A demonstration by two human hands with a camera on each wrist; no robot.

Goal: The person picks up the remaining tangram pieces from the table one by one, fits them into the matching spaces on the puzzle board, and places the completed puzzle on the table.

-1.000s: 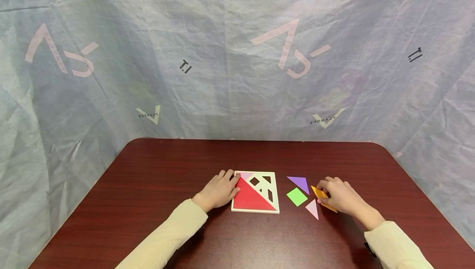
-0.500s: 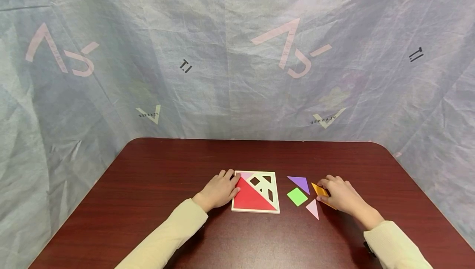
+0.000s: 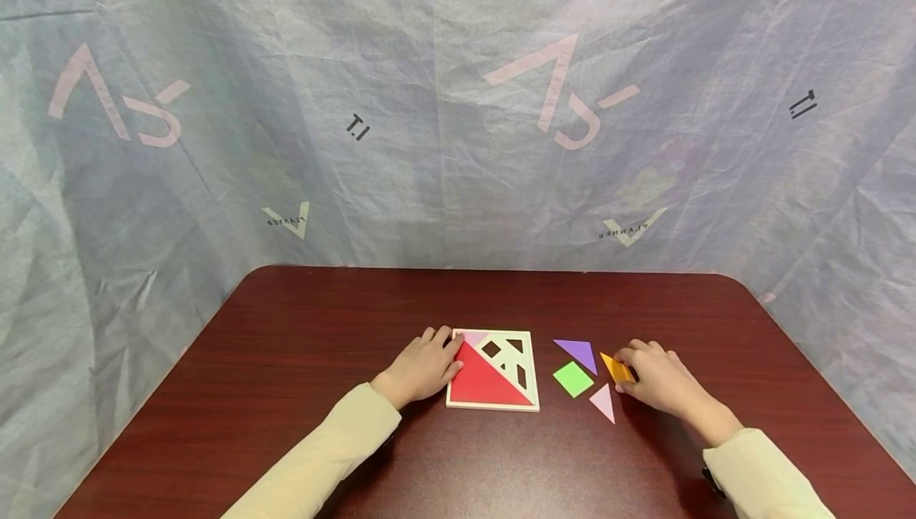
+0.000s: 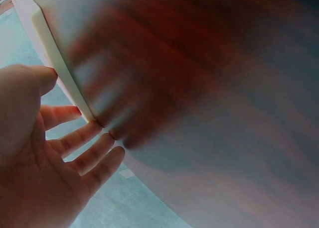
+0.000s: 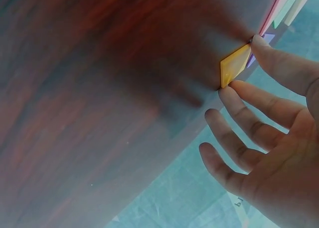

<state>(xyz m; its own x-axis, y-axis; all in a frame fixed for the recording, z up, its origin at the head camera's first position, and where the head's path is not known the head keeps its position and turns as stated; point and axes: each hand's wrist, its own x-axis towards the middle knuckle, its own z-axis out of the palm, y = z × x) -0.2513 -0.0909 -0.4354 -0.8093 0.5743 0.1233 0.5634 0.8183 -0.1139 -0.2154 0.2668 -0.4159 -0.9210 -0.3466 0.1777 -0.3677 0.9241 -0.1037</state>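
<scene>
Step in hand: I judge this the pick-up of the orange piece, a flat tangram tile lying on the table just right of the purple triangle.
Right hand: my right hand has thumb and forefinger closed on the orange piece's edges, as the right wrist view shows; the other fingers are spread loose and hold nothing.
Left hand: my left hand lies with straight fingers against the left edge of the white puzzle tray, steadying it and gripping nothing.
Tray: the red triangle fills the tray's near-left half; the far-right half shows bare white outlines.
Loose pieces: the green square and pink triangle lie between tray and right hand.
Next move calls for: as I judge it, a clean lift of the thin tile off the table, then a carry left over the loose pieces to an open slot.
</scene>
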